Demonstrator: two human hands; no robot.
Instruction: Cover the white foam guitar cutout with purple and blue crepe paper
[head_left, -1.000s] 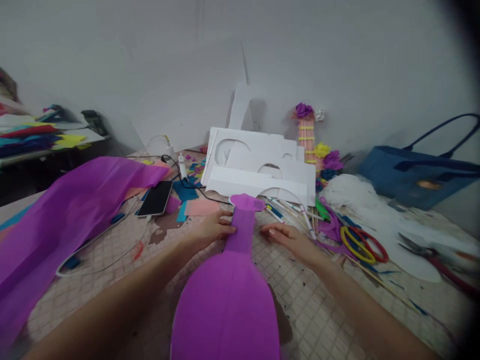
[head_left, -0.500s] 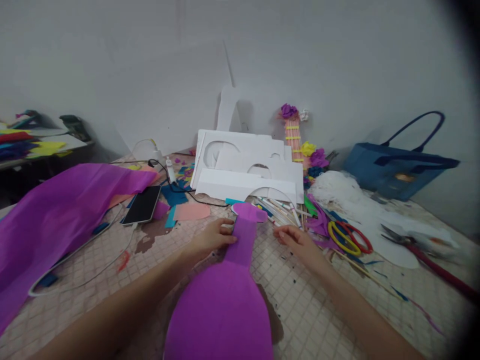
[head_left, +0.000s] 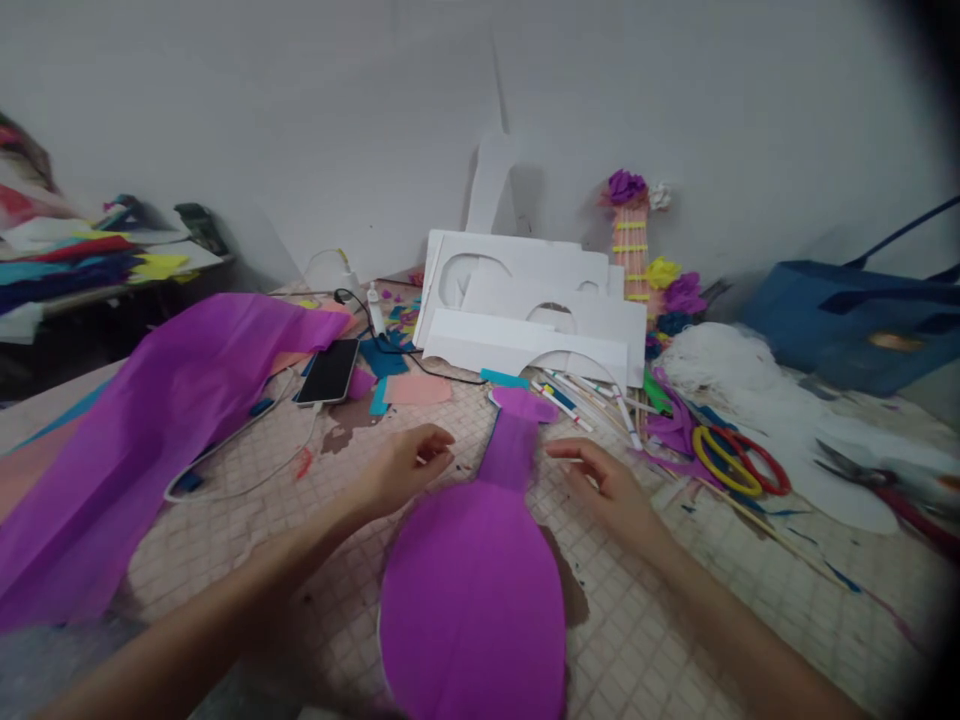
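Note:
A guitar-shaped cutout [head_left: 472, 590] covered in purple paper lies flat on the table in front of me, with its narrow neck pointing away. Left of the neck, my left hand [head_left: 416, 462] hovers with loosely curled fingers and a gap between thumb and forefinger. On the other side, my right hand [head_left: 604, 485] is half curled with its fingers apart, close to the neck but not on it. Neither holds anything. Several thin markers [head_left: 574, 408] lie beyond the head of the cutout, beside a turquoise paper strip [head_left: 504, 379].
White cut boards [head_left: 517, 290] lean at the back. Purple paper [head_left: 187, 400] and a cabled phone [head_left: 330, 372] lie left. Scissors [head_left: 739, 462], white fibre [head_left: 724, 370], pliers [head_left: 855, 468] and a blue bag [head_left: 795, 320] are right. A flower-decorated piece [head_left: 630, 240] stands behind.
My left hand has come off the neck and moved left of it. The right hand stays beside it, fingers more spread. The view has shifted, showing more of the left side.

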